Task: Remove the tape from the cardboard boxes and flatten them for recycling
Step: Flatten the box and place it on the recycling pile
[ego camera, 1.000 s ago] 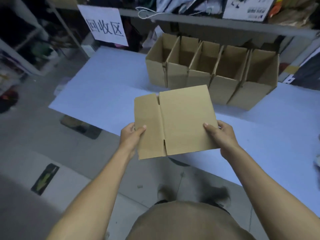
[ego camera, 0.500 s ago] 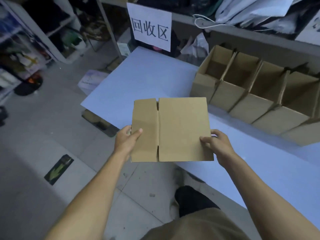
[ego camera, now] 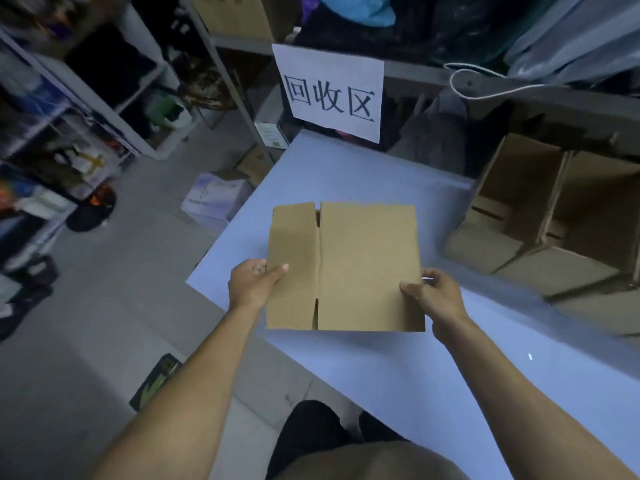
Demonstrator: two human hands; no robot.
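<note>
We stand at the corner of a pale blue table (ego camera: 346, 174) on a grey tiled floor (ego camera: 86, 341), with cluttered metal shelves (ego camera: 104, 98) to the left and behind. A white sign (ego camera: 332, 95) with three black characters hangs from the back shelf. Our left hand (ego camera: 254, 284) and right hand (ego camera: 434, 296) pinch opposite edges of a flattened box (ego camera: 346, 268), held level above the table's near corner. Open boxes (ego camera: 540, 216) stand in a row at the right, cut off by the frame edge, so we cannot count them. The shelf contents are blurred. We can make out no tape on any box.
</note>
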